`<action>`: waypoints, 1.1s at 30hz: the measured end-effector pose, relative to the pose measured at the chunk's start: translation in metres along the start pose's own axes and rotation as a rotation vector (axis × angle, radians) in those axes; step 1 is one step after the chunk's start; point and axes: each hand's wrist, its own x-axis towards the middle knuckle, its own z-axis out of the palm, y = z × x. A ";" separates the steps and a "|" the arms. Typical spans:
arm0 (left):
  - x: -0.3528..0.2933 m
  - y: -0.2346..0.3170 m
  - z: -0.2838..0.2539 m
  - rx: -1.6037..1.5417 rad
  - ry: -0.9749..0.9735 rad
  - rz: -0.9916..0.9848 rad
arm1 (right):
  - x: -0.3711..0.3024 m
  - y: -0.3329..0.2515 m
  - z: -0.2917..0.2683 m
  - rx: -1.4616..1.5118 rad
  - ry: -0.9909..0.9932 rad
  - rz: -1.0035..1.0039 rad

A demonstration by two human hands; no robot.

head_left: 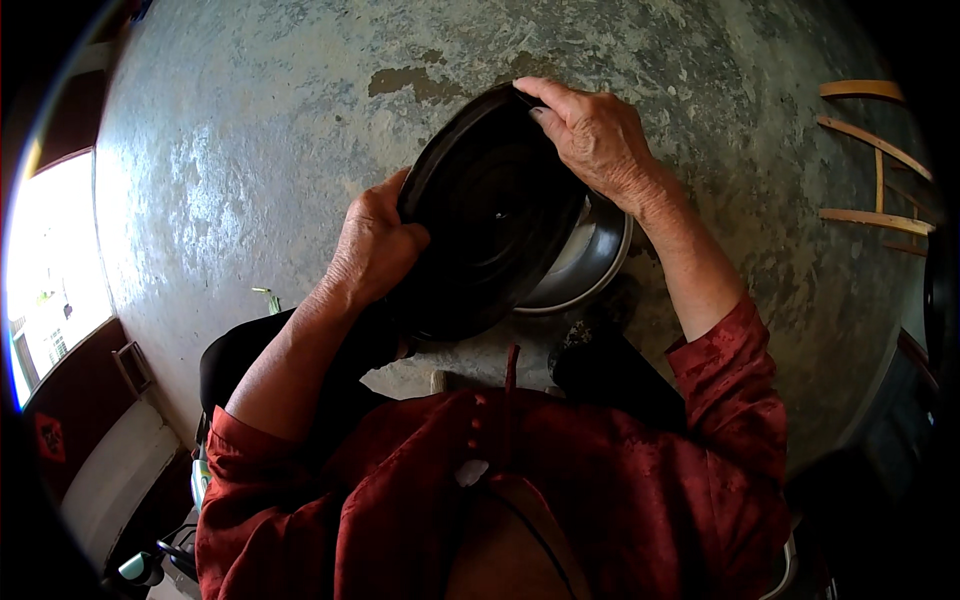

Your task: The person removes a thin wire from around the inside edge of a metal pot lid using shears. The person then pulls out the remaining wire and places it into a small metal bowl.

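Both my hands grip a large, round, black pan (pixel 480 215) by its rim. It is tilted on its side, with faint rings on its dark face and a tiny bright spot near the middle. My left hand (pixel 378 243) is closed on the left edge, thumb over the rim. At the upper right edge, my right hand (pixel 592 135) is closed with its fingers hooked over the rim. Partly hidden behind the pan, a shiny metal basin (pixel 590 275) stands low by my feet; I cannot tell what is in it.
A worn grey concrete floor (pixel 270 130) spreads around me. Wooden chair parts (pixel 878 150) are at the far right. A bright doorway (pixel 60 270) opens on the left. Something green (pixel 268 297) lies beside my left knee.
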 end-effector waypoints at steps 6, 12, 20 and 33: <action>0.000 0.005 0.005 -0.052 -0.029 0.017 | 0.001 -0.002 0.008 -0.077 0.198 -0.135; 0.000 0.013 0.005 -0.075 -0.040 -0.060 | -0.002 -0.050 0.008 -0.157 0.046 -0.228; -0.001 0.012 0.010 -0.045 0.001 0.070 | 0.004 -0.031 0.001 -0.158 0.088 -0.261; 0.000 0.020 0.010 -0.062 -0.003 0.049 | 0.002 -0.028 0.005 -0.106 0.238 -0.314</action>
